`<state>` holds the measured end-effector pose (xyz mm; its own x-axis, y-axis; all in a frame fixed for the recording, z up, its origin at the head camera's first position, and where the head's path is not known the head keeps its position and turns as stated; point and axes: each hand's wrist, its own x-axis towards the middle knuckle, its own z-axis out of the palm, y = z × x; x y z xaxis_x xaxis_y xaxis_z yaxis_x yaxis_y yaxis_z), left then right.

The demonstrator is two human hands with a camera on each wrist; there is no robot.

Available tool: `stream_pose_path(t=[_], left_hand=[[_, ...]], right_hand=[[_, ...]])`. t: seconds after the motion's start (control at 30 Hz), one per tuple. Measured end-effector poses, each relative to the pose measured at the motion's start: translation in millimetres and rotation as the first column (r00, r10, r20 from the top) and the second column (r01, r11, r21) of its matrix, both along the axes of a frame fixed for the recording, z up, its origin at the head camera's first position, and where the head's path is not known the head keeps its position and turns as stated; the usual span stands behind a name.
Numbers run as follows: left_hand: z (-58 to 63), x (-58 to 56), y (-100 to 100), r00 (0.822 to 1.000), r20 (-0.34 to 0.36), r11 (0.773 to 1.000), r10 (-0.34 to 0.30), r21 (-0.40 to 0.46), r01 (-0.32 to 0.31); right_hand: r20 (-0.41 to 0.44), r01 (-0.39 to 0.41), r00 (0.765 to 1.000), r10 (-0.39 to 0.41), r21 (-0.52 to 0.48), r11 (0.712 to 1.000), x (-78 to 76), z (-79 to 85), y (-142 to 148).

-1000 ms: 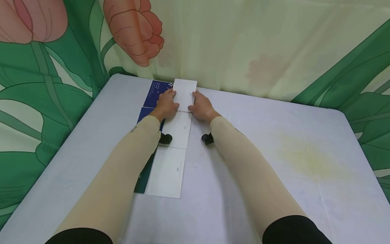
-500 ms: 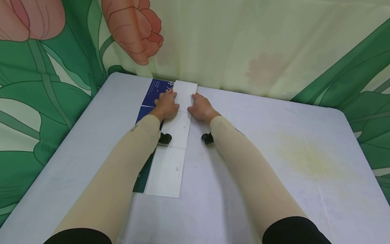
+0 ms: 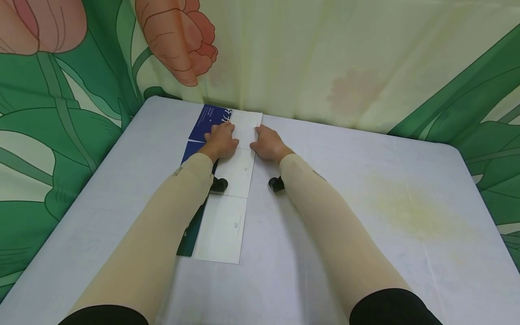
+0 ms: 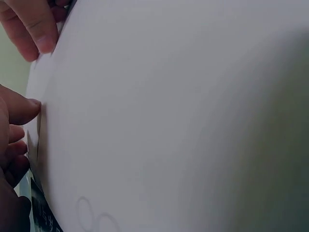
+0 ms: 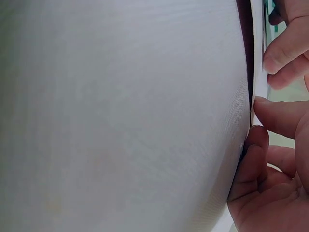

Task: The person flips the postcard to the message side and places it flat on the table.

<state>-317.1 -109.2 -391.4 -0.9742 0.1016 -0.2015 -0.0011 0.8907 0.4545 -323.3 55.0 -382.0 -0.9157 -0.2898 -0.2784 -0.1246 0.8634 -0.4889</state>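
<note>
A white card [image 3: 246, 122] lies at the far end of a column of white cards, between my two hands. My left hand [image 3: 220, 139] holds its left edge, fingers also over the blue card [image 3: 203, 128] beside it. On the opposite side my right hand [image 3: 268, 142] holds the card's right edge with thumb and fingertips. In the right wrist view the right thumb [image 5: 277, 116] is at the card edge and the other fingers are curled low by the cloth. The left wrist view shows the left thumb [image 4: 24, 107] at the near corner of the card.
Two more white cards, a middle one [image 3: 235, 171] and a near one [image 3: 221, 230], continue the column toward me. Left of them run a second blue card [image 3: 191, 150] and a dark green card [image 3: 190, 239], partly under my left arm. A floral curtain [image 3: 308, 58] hangs behind the white-covered table [image 3: 345, 189].
The far white card has come slightly toward me and lower, its far edge now level with the blue card's. Both hands stay at its sides and have barely moved.
</note>
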Motion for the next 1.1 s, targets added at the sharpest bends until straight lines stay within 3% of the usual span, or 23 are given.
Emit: stream_pose_path(t=[0.53,0.7,0.87,1.1], left_hand=[[0.6,-0.4,-3,0.999,0.035,0.999,-0.018,-0.043,0.02],[4.0,0.8,-7,1.0,-0.009,0.999,-0.022,-0.044,0.021],[4.8,0.8,-14,0.998,-0.049,0.999,0.028,-0.019,-0.029],[3.4,0.5,-20,0.994,0.011,0.994,0.107,-0.007,-0.107]], right_hand=[[-0.001,0.007,1.0,-0.007,-0.021,1.0,1.9,-2.8,-2],[0.01,0.005,1.0,-0.005,-0.019,1.0,2.2,-1.7,-2],[0.013,-0.002,1.0,0.002,-0.02,1.0,2.2,-1.1,-2],[0.013,-0.009,1.0,0.01,-0.023,1.0,1.5,-1.8,-1]])
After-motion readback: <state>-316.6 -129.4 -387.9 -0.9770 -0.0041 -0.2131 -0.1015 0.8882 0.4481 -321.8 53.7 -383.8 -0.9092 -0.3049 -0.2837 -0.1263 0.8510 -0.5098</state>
